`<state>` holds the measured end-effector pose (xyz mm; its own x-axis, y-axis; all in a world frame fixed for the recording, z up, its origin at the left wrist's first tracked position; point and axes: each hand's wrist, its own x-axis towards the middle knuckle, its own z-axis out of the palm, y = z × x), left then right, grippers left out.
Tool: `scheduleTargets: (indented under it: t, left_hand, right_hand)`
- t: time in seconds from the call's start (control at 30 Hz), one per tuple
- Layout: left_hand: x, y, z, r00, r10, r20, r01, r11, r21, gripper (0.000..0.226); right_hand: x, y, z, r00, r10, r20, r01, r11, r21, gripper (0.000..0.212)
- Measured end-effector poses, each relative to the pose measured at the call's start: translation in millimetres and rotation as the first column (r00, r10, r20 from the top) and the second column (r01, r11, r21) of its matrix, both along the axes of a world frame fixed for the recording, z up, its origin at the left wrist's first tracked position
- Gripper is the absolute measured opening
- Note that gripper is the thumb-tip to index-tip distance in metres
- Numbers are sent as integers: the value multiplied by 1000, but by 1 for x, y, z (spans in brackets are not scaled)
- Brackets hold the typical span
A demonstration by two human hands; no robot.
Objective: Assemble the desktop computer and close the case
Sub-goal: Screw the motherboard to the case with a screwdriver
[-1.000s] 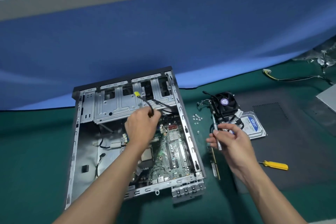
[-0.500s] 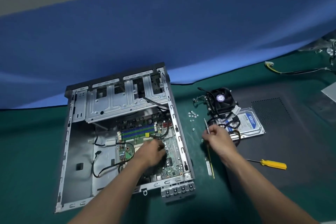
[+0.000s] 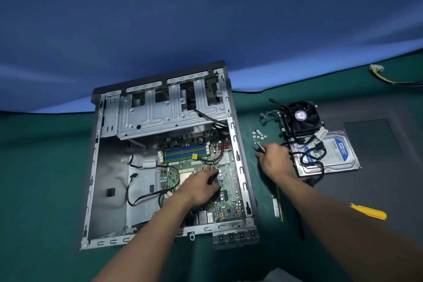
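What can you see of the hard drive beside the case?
The hard drive is a silvery metal box with a blue label marked 320GB. It lies flat, label up, on a dark sheet. Black cables loop over its left half, and the cooler fan overlaps its left corner. The right hand, gripping a thin tool, is beside its left edge.

Light is diffuse and from overhead; exposure is moderate, slightly dim. Soft shadows are recorded inside the computer case (image 3: 107, 167). Mild glare is noted on the drive cage (image 3: 160, 117). The far edge of the green table cover (image 3: 34, 167) is bowed by wide-angle distortion. The yellow screwdriver handle (image 3: 368, 212) and the right hand (image 3: 274, 158) are smeared; fine detail is soft throughout.
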<state>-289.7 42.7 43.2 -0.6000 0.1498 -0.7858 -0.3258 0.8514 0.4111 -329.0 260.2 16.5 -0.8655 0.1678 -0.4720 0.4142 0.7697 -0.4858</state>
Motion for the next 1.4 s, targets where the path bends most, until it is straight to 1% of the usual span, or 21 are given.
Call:
scheduleTargets:
  t: [0.1, 0.23, 0.3, 0.37, 0.4, 0.43, 0.5, 0.57, 0.6, 0.63, 0.7, 0.77, 0.83, 0.9, 0.97, 1.0, 1.13, 1.2, 1.3, 1.37, 1.4]
  left_hand:
    - [1, -1, 1, 999, -3, -38, 3, 1000, -8, 55]
    - [-2, -1, 4, 1000, -5, -12, 5, 1000, -15, 54]
    - [-4, 0, 7, 1000, -3, -5, 3, 1000, -15, 53]
    - [-4, 1, 9, 999, 40, 19, -40, 999, 4, 52]
    - [-5, 2, 11, 998, 64, 27, -65, 998, 15, 52]
    - [-5, 2, 14, 996, 81, 25, -81, 996, 22, 51]
    - [-7, 4, 19, 997, 71, -21, -71, 997, 2, 48]
    - [-9, 10, 28, 990, 61, -126, -66, 997, -42, 42]
    - [-10, 14, 34, 977, 86, -197, -95, 995, -40, 38]
    - [-12, 19, 40, 952, 141, -273, -147, 989, -3, 32]
    - [-13, 28, 57, 858, 333, -392, -283, 942, 181, 21]
    - [-12, 33, 79, 745, 521, -417, -351, 837, 420, 10]
    - [-7, 35, 100, 685, 629, -368, -332, 719, 611, 10]
    - [0, 34, 115, 648, 705, -287, -326, 598, 732, 16]
    - [7, 29, 121, 610, 757, -235, -338, 516, 787, 22]
    - [11, 25, 122, 591, 773, -233, -345, 503, 793, 23]
    - [22, 3, 119, 541, 794, -276, -372, 521, 768, 22]
    - [26, -9, 116, 518, 783, -345, -380, 572, 727, 23]
    - [31, -27, 113, 484, 737, -471, -368, 660, 655, 23]
    - [34, -40, 110, 453, 693, -560, -348, 716, 605, 15]
    - [36, -47, 108, 435, 670, -601, -343, 741, 578, 10]
  right_hand:
    - [-3, -1, -2, 1000, 6, 27, -7, 999, 31, 17]
    - [-5, -2, -4, 999, -3, 32, 2, 999, 36, 16]
    - [-6, 1, -3, 996, -87, 10, 87, 996, -17, 14]
    - [-7, 7, 0, 966, -259, 8, 256, 951, -175, 12]
    - [-7, 10, 4, 930, -364, 39, 359, 884, -301, 13]
    - [-6, 13, 9, 882, -460, 99, 454, 775, -440, 13]
    - [-1, 17, 23, 793, -550, 261, 564, 500, -657, 8]
    - [5, 20, 37, 752, -534, 387, 574, 241, -783, 7]
    - [8, 20, 46, 750, -505, 428, 560, 139, -816, 8]
    - [11, 19, 56, 756, -468, 458, 544, 60, -837, 9]
    - [16, 11, 75, 788, -385, 481, 504, -46, -862, 6]
    - [23, -2, 94, 826, -304, 474, 466, -103, -879, 4]
    - [29, -18, 109, 848, -217, 483, 455, -168, -875, 4]
    - [35, -36, 121, 841, -132, 525, 486, -241, -840, 4]
    - [40, -53, 128, 824, -90, 560, 523, -260, -811, 3]
    - [42, -61, 131, 816, -78, 572, 539, -252, -804, 4]
    - [47, -90, 134, 797, -61, 600, 580, -194, -791, 4]
    - [47, -103, 134, 794, -87, 602, 589, -136, -797, 6]
    - [47, -121, 133, 813, -113, 571, 573, -16, -819, 6]
    - [47, -131, 131, 828, -107, 550, 558, 64, -827, 1]
    - [46, -135, 129, 837, -103, 538, 547, 110, -830, 3]
